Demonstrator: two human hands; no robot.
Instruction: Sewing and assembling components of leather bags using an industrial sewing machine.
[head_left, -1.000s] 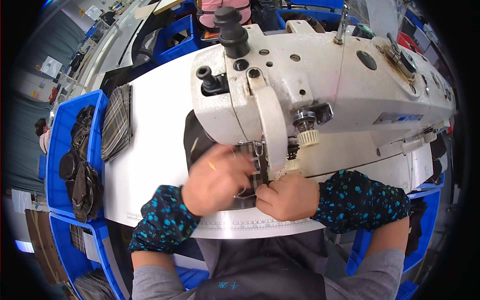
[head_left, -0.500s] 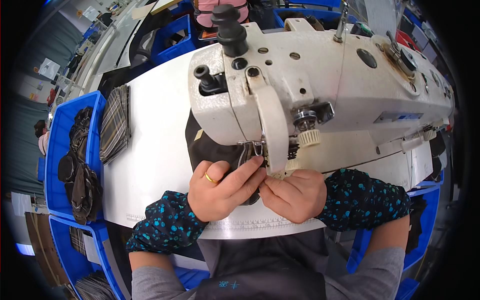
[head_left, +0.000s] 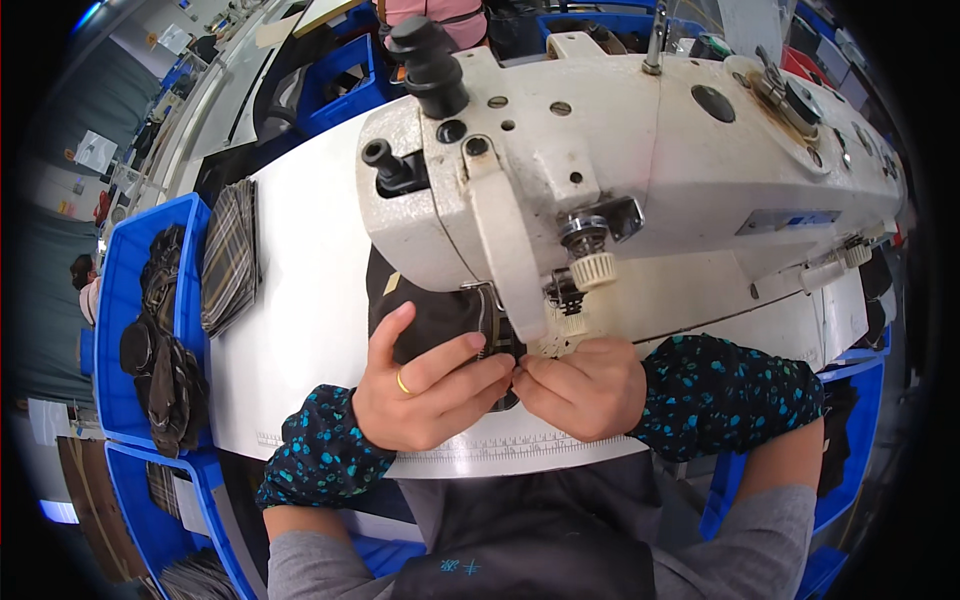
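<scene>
A dark brown cloth piece (head_left: 430,318) lies on the white table under the needle end of a white sewing machine (head_left: 620,120). Near its right side runs a narrow pale line, with a striped strip beside it. My left hand (head_left: 425,395), a gold ring on one finger, rests over the cloth's near part with thumb and fingers spread. Its lower fingertips meet those of my right hand (head_left: 588,390), whose fingers are closed in a pinch on the cloth's right edge. The fingers hide most of that edge. The needle tip cannot be made out.
At the left stand a blue bin (head_left: 150,330) of dark cloth pieces and a stack of plaid pieces (head_left: 230,255). A ruler strip (head_left: 480,448) follows the table's front edge. More blue bins stand lower left and right. A person in pink (head_left: 435,22) is beyond the machine.
My left hand has drawn back from the needle area toward the lower left, and its thumb and fingers have spread. My right hand stays pinched at the cloth's edge. The view has shifted slightly.
</scene>
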